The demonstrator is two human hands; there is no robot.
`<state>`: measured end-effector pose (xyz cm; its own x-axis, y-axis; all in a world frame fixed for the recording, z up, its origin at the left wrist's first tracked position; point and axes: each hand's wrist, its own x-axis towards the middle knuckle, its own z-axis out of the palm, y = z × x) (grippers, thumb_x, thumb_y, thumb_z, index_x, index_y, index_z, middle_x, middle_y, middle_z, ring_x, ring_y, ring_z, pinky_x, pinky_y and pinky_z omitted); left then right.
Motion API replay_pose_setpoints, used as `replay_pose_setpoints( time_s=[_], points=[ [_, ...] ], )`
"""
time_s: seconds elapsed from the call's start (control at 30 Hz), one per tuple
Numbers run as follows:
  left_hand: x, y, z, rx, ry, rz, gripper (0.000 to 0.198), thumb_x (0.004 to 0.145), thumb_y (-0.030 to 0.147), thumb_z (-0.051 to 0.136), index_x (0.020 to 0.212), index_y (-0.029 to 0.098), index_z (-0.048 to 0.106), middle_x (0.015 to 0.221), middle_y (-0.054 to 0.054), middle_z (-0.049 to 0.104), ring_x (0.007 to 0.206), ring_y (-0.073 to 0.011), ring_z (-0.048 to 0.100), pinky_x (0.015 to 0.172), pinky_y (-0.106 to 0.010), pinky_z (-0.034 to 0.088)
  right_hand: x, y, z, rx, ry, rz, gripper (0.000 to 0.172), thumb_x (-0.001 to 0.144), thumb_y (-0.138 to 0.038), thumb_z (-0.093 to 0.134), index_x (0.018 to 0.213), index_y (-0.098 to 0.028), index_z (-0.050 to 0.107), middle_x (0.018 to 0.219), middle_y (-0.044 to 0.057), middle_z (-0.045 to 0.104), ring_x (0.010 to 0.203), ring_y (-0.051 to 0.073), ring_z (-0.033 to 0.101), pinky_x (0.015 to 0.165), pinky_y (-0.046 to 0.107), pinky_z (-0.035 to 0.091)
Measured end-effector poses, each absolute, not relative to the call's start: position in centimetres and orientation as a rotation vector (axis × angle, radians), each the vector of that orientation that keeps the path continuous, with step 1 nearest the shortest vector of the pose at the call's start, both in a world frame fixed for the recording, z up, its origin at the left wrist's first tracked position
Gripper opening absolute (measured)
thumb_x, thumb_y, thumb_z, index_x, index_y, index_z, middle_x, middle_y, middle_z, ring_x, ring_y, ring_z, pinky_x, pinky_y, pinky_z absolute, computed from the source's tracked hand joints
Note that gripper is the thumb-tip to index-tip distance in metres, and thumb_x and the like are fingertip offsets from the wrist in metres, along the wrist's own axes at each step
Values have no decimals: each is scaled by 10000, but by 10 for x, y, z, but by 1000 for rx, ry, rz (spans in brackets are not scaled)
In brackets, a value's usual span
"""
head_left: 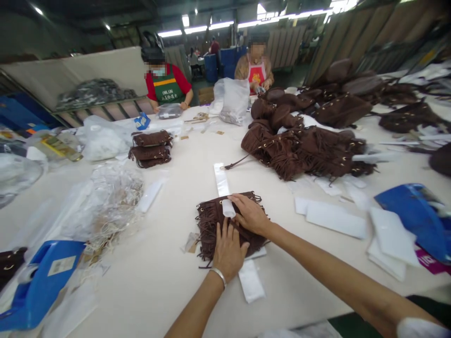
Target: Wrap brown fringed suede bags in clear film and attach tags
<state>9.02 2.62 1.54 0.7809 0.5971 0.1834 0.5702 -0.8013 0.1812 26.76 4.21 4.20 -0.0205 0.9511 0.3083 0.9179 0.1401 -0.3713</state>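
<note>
A dark brown fringed bag lies flat on the table in front of me, with small metal eyelets along its upper edge. My left hand rests on the bag's front, fingers stretched out and nothing in them. My right hand is on its upper right part, fingertips and thumb against a small curled white strip; the exact hold is partly hidden. One flat white strip runs out beyond the bag's top edge. Another white strip sticks out below, near my left wrist.
A heap of brown bags covers the back right; two stacked brown bundles stand back left. Clear plastic and strings and a blue holder are left. White sheets and another blue holder are right. Two people sit opposite.
</note>
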Motion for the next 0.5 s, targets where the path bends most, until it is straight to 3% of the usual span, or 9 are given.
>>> replay_pose_setpoints(
  time_s=[0.17, 0.33, 0.43, 0.5],
  points=[
    [87, 26, 11, 2846, 909, 471, 503, 931, 417, 467, 1341, 126, 475, 1455, -166, 437, 1458, -344, 200, 1166, -616, 224, 250, 5, 53, -1874, -1759, 249, 313, 910, -266, 536, 1212, -189, 558, 1129, 89, 624, 1088, 219, 562, 967, 380, 462],
    [88, 25, 10, 2824, 893, 551, 553, 932, 374, 483, 1430, 158, 378, 1469, -147, 421, 1455, -337, 210, 1151, -634, 237, 257, -50, 36, -1788, -1782, 358, 493, 902, -321, 580, 1363, -214, 442, 1212, 91, 608, 1133, 230, 550, 987, 419, 454],
    [88, 25, 14, 2816, 881, 551, 637, 919, 360, 510, 1498, 248, 267, 1542, -100, 331, 1457, -343, 196, 1147, -646, 230, 258, -61, 29, -1955, -1555, 314, 405, 914, -260, 532, 1310, -204, 470, 1008, 59, 654, 954, 220, 608, 876, 421, 514],
    [88, 25, 18, 2818, 880, 526, 660, 916, 349, 514, 1509, 320, 226, 1570, -63, 286, 1451, -350, 204, 1142, -651, 232, 253, -62, 30, -2003, -1466, 212, 421, 902, -235, 527, 1317, -199, 459, 1049, 74, 644, 986, 234, 604, 877, 439, 520]
  ],
)
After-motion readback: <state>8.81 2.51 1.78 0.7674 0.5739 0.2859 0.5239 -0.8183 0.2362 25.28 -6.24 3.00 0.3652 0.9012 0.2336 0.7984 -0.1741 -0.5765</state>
